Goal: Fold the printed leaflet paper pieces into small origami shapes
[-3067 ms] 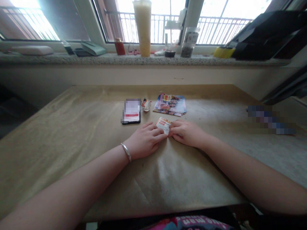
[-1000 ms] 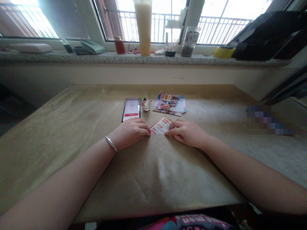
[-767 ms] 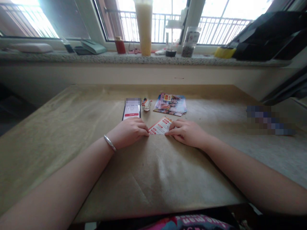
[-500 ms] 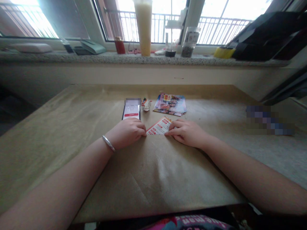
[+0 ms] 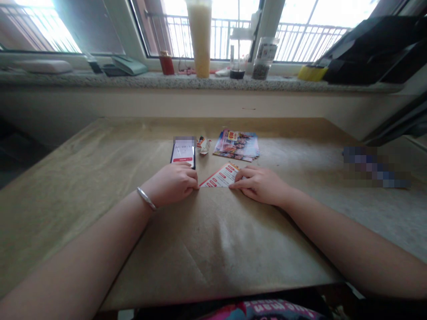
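A folded flyer (image 5: pixel 220 177) with red and white print lies on the table, its straight edge toward me and its left end narrowing to a point. My right hand (image 5: pixel 258 184) has curled fingers pressed on the flyer's right part and hides that end. At the left tip, the bent fingers of my left hand (image 5: pixel 178 183) press down on the paper's corner; a silver bangle circles that wrist. Just beyond my left hand lies a phone (image 5: pixel 183 153) with a lit screen, its lower end partly covered by the fingers.
Crumpled paper (image 5: pixel 203 146) sits beside the phone. Right of it is a stack of colourful flyers (image 5: pixel 236 144). A blurred-out flat object (image 5: pixel 373 168) lies far right. Behind the table (image 5: pixel 200 249), a stone windowsill (image 5: pixel 147 82) carries a tall yellow-filled cup (image 5: pixel 200 40) and several small items.
My left hand has slid slightly left along the flyer's near edge, showing more of its left tip. My right hand and the other things stay in place.
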`<state>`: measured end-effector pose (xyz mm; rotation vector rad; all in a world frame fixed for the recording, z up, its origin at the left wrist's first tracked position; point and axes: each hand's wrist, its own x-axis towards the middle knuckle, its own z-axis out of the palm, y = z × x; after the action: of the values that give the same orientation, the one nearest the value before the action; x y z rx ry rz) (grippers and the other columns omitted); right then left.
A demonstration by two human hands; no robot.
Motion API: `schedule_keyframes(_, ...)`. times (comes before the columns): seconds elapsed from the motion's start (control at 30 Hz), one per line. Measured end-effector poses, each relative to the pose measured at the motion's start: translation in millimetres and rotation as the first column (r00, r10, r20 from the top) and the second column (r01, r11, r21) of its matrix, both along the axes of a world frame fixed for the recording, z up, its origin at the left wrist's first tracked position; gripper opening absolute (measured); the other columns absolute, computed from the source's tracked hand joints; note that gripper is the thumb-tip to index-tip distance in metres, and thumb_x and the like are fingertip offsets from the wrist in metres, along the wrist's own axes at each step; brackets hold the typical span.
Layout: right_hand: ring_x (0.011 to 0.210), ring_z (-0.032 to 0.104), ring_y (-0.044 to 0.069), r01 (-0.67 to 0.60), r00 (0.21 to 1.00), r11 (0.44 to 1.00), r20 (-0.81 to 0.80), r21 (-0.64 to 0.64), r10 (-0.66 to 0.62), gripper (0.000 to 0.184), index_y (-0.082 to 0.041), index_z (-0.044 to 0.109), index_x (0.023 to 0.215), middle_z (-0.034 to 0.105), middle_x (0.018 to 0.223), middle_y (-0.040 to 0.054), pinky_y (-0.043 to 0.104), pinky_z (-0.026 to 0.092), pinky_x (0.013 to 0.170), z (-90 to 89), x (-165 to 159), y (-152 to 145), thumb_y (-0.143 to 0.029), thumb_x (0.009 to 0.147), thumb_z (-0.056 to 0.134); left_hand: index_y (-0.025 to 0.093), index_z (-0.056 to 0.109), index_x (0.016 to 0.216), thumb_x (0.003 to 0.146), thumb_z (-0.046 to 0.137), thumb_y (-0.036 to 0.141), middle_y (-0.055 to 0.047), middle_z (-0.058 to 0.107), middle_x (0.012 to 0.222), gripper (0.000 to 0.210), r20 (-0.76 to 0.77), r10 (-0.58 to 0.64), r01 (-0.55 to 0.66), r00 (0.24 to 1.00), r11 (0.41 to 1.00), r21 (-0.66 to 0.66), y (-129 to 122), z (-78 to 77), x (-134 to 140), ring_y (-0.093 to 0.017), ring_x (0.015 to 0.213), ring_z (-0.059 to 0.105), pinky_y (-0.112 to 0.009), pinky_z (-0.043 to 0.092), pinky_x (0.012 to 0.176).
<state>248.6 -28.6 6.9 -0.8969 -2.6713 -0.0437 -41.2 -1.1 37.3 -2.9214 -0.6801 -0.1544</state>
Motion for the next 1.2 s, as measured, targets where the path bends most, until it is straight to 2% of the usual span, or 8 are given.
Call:
schedule_keyframes(0.1, 0.086, 0.057, 0.016, 0.003, 1.0, 1.0, -0.005, -0.007, -0.003, 0.029, -0.028, 0.071, 0.103, 0.066, 0.097, 0.0037, 0.028, 0.044, 0.073, 0.3, 0, 0, -0.019, 0.087, 0.049, 0.025, 0.073, 0.078, 0.083, 0.049, 0.017, 0.0, 0.067, 0.077, 0.025, 0.001, -0.002, 0.002, 1.0, 1.0, 0.007, 2, 1.0, -3, -0.016, 0.078, 0.059, -0.031, 0.044, 0.082)
schedule_keyframes(0.23, 0.086, 0.057, 0.016, 0.005, 1.0, 1.0, 0.001, -0.009, -0.005, 0.029, -0.028, 0.071, 0.102, 0.066, 0.097, 0.0044, 0.029, 0.044, 0.073, 0.8, 0, -1, -0.019, 0.087, 0.049, 0.025, 0.072, 0.077, 0.081, 0.05, 0.015, 0.0, 0.068, 0.078, 0.025, 0.014, 0.002, -0.001, 1.0, 0.999, -0.035, 3, 1.5, -7, -0.015, 0.076, 0.06, -0.028, 0.044, 0.075)
schedule_keyframes(0.37, 0.088, 0.057, 0.016, -0.002, 1.0, 1.0, -0.003, -0.016, 0.002, 0.029, -0.027, 0.07, 0.104, 0.066, 0.099, 0.0048, 0.029, 0.045, 0.075, -0.5, 0, 0, -0.018, 0.088, 0.047, 0.023, 0.07, 0.077, 0.08, 0.048, 0.013, 0.0, 0.068, 0.081, 0.024, 0.031, 0.079, -0.077, 0.996, 0.994, -0.074, 0, 0.0, -7, -0.013, 0.074, 0.061, -0.025, 0.045, 0.07)
schedule_keyframes(0.5, 0.094, 0.057, 0.017, -0.02, 1.0, 1.0, -0.02, -0.022, 0.02, 0.032, -0.025, 0.068, 0.108, 0.065, 0.105, 0.0063, 0.031, 0.046, 0.079, -3.3, -5, 1, -0.013, 0.088, 0.046, 0.019, 0.067, 0.084, 0.085, 0.044, 0.017, -0.003, 0.067, 0.086, 0.023, 0.071, 0.139, -0.134, 0.988, 0.989, -0.063, -5, -0.8, 1, -0.014, 0.075, 0.061, -0.025, 0.047, 0.067)
schedule_keyframes(0.63, 0.097, 0.056, 0.018, -0.034, 0.998, 0.999, -0.05, -0.018, 0.033, 0.032, -0.023, 0.066, 0.111, 0.065, 0.107, 0.0071, 0.032, 0.046, 0.084, -5.3, -11, 2, -0.014, 0.09, 0.044, 0.019, 0.062, 0.111, 0.09, 0.043, 0.02, -0.007, 0.065, 0.106, 0.029, 0.141, -0.005, 0.012, 0.99, 0.999, -0.05, -11, -3.8, 13, -0.018, 0.091, 0.059, -0.03, 0.048, 0.08)
schedule_keyframes(0.73, 0.096, 0.055, 0.018, -0.051, 0.998, 0.999, -0.044, -0.007, 0.051, 0.03, -0.022, 0.066, 0.109, 0.065, 0.106, 0.0068, 0.031, 0.046, 0.083, -5.4, -13, 3, -0.016, 0.091, 0.043, 0.023, 0.061, 0.115, 0.093, 0.042, 0.022, -0.006, 0.065, 0.11, 0.03, 0.118, -0.067, 0.072, 0.991, 0.996, -0.042, -15, -8.4, 21, -0.019, 0.097, 0.058, -0.034, 0.047, 0.084)
schedule_keyframes(0.97, 0.092, 0.053, 0.02, -0.04, 0.997, 0.998, 0.068, 0.053, 0.037, 0.028, -0.024, 0.065, 0.108, 0.062, 0.105, 0.0076, 0.032, 0.044, 0.077, -1.8, -14, 2, -0.019, 0.09, 0.045, 0.024, 0.062, 0.114, 0.091, 0.043, 0.021, -0.006, 0.064, 0.108, 0.03, 0.111, -0.02, 0.023, 0.994, 1.0, -0.019, -18, -15.0, 27, -0.02, 0.093, 0.056, -0.035, 0.046, 0.082)
schedule_keyframes(1.2, 0.091, 0.053, 0.018, -0.053, 0.998, 0.999, 0.033, -0.004, 0.054, 0.028, -0.023, 0.067, 0.103, 0.063, 0.098, 0.0074, 0.03, 0.043, 0.077, 5.7, -6, 0, -0.015, 0.087, 0.046, 0.023, 0.066, 0.107, 0.089, 0.044, 0.016, -0.005, 0.065, 0.106, 0.029, 0.128, -0.022, 0.033, 0.992, 0.995, -0.089, -14, -10.9, 20, -0.017, 0.093, 0.057, -0.033, 0.046, 0.084)
